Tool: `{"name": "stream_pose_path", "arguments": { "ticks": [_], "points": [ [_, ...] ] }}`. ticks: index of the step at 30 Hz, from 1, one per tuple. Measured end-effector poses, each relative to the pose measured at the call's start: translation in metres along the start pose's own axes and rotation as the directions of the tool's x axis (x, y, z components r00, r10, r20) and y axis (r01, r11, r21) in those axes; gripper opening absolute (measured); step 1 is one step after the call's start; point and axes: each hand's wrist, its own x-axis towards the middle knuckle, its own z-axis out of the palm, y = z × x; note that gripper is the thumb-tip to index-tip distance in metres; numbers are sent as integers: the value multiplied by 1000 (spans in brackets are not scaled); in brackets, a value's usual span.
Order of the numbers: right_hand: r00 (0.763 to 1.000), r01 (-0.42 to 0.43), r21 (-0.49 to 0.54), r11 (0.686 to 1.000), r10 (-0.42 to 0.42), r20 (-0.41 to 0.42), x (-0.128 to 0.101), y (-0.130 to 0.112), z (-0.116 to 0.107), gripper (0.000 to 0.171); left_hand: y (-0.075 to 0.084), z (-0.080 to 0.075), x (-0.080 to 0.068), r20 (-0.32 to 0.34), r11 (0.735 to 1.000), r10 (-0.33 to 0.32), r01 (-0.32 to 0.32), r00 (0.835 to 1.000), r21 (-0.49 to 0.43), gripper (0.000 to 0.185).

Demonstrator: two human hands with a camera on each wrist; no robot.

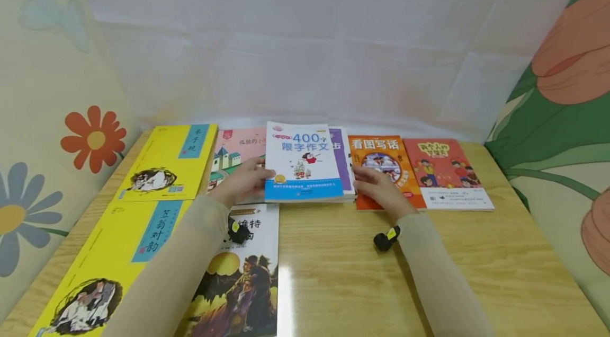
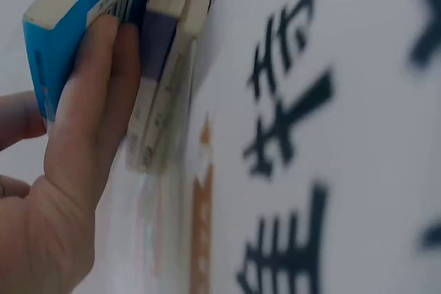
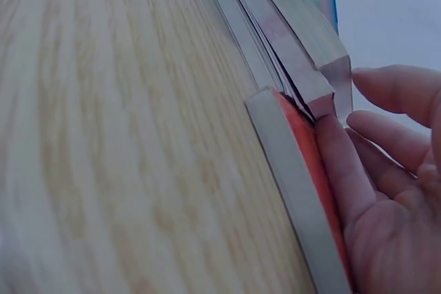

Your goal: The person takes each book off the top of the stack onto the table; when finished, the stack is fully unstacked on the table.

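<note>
Both hands' straight fingers (image 2: 103, 94) press the small stack of books (image 1: 305, 167) by its sides; looks light, stiff, slide-prone

In the head view the purple book (image 1: 341, 159) is mostly hidden under the blue-and-white book (image 1: 304, 162), only a strip showing at its 3 o'clock edge. The pink book (image 1: 233, 154) is partly covered by the left hand (image 1: 244, 180). The lower yellow book (image 1: 114, 268) and the dark-cover book (image 1: 243, 284) are cut off at the 6 o'clock edge, and the left sleeve (image 1: 167, 278) hides part of both. In the left wrist view the large black characters (image 2: 289, 135) are blurred and cropped at 3 o'clock. In the right wrist view the right hand (image 3: 393, 184) is cut off at 3 o'clock, and the worktop (image 3: 103, 135) is blurred.
</note>
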Motion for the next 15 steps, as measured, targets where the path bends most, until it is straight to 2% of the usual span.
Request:
{"name": "stream_pose_path", "arguments": {
  "ticks": [6,11,15],
  "points": [
    [1000,8,-28,1000,-9,-7,0,0,0,52,2,12,-24,-69,997,67,-64,995,47,64],
    [1000,5,-31,1000,-5,-8,0,0,0,51,-3,24,-49,-68,992,120,-123,990,-35,61],
    [1000,9,-31,999,-9,-4,-1,0,1,51,-16,36,-75,-17,980,152,-153,988,-128,58]
  ]
}}
